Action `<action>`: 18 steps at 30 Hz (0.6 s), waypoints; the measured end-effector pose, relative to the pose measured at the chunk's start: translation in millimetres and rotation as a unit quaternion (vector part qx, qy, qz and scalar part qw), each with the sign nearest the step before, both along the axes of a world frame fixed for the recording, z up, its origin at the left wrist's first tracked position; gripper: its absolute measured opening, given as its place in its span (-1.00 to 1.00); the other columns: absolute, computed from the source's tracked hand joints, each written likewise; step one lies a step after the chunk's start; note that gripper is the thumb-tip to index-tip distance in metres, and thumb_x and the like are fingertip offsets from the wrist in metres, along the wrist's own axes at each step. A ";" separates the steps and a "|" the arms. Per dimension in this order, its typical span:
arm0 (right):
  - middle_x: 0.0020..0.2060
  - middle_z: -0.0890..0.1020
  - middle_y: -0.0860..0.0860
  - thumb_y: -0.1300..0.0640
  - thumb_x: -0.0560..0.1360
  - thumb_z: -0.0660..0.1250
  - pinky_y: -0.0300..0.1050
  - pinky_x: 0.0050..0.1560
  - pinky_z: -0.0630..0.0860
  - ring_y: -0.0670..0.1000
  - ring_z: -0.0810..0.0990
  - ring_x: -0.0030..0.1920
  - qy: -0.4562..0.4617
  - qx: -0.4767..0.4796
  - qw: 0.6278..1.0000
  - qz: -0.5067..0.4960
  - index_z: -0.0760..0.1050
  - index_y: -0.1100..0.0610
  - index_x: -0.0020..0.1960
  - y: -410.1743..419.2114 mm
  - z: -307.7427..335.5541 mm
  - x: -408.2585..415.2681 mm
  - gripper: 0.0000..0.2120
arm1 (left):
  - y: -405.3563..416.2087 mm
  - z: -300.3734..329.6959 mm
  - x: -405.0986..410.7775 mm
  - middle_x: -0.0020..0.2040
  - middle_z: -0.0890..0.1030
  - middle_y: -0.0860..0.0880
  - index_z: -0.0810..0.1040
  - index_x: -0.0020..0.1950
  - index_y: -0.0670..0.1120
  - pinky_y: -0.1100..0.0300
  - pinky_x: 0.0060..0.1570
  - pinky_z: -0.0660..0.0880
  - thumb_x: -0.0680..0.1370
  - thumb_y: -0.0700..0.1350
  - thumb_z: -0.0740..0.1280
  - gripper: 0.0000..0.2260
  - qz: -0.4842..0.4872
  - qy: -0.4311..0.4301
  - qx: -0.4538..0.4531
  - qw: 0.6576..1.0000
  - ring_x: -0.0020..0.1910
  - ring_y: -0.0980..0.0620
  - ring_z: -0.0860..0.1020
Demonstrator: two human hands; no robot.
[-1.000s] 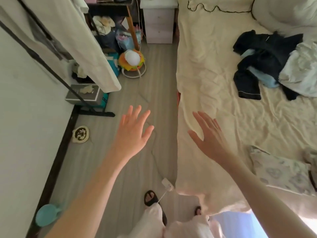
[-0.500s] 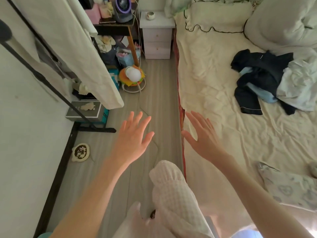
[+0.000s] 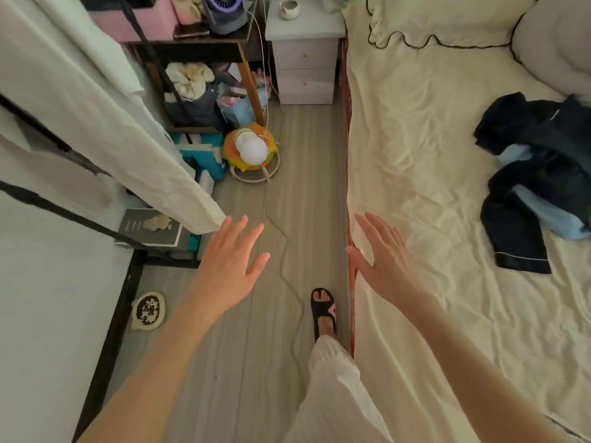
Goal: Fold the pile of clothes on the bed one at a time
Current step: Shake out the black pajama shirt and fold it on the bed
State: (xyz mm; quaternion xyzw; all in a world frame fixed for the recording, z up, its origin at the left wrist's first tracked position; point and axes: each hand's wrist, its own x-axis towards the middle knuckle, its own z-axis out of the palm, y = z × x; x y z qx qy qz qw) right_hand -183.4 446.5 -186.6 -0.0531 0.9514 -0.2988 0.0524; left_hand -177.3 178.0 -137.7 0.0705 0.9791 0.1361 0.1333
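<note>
A pile of clothes (image 3: 540, 174), dark navy pieces tangled with a light blue one, lies on the cream sheet of the bed (image 3: 431, 187) at the right edge of the view. My left hand (image 3: 228, 263) hovers over the floor with fingers spread, holding nothing. My right hand (image 3: 383, 260) is stretched out flat above the bed's near edge, fingers straight, empty, well short of the pile.
A narrow strip of grey floor (image 3: 271, 346) runs between the bed and a black clothes rack with hanging white garments (image 3: 105, 123). A white nightstand (image 3: 305, 52), a round lamp (image 3: 254, 151), a floor cable and my sandalled foot (image 3: 323, 311) lie ahead.
I have stepped forward along the bedside: the raised knee came down and a foot landed beside the bed. The clothes pile slid toward the right edge. Both hands stay outstretched and empty.
</note>
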 end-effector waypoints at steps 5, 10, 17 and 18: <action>0.47 0.27 0.08 -0.05 0.57 0.19 0.07 0.49 -0.01 0.07 0.14 0.51 0.006 0.002 1.000 -0.011 0.18 0.07 0.51 27.3 14.6 -101.1 -0.44 | 51.1 9.0 -115.5 0.56 0.03 -0.03 0.09 0.53 0.03 0.02 0.47 -0.04 0.60 0.13 0.06 -0.49 -0.038 -0.002 0.036 0.999 0.53 -0.02 -0.11; 0.47 0.27 0.07 -0.04 0.57 0.22 0.06 0.49 -0.02 0.08 0.15 0.51 0.010 0.031 0.999 -0.043 0.19 0.08 0.50 60.5 35.6 -148.4 -0.45 | 97.5 20.8 -189.5 0.55 0.04 -0.04 0.10 0.53 0.03 0.03 0.46 -0.09 0.60 0.13 0.06 -0.49 -0.112 0.022 0.034 0.993 0.53 -0.04 -0.15; 0.49 0.24 0.06 -0.10 0.57 0.18 0.05 0.48 -0.04 0.08 0.14 0.51 0.019 0.064 0.995 -0.074 0.17 0.04 0.51 84.9 51.2 -210.3 -0.44 | 124.0 36.2 -272.2 0.56 0.02 -0.03 0.10 0.53 0.04 0.06 0.46 -0.12 0.61 0.13 0.07 -0.50 -0.155 0.055 0.045 0.985 0.53 -0.04 -0.15; 0.49 0.24 0.06 -0.11 0.57 0.18 0.06 0.48 -0.03 0.08 0.14 0.51 0.024 0.065 0.994 -0.079 0.18 0.04 0.51 85.2 53.3 -220.7 -0.44 | 125.6 37.7 -283.9 0.56 0.02 -0.03 0.10 0.53 0.04 0.06 0.46 -0.11 0.61 0.12 0.07 -0.50 -0.161 0.059 0.045 0.984 0.53 -0.04 -0.15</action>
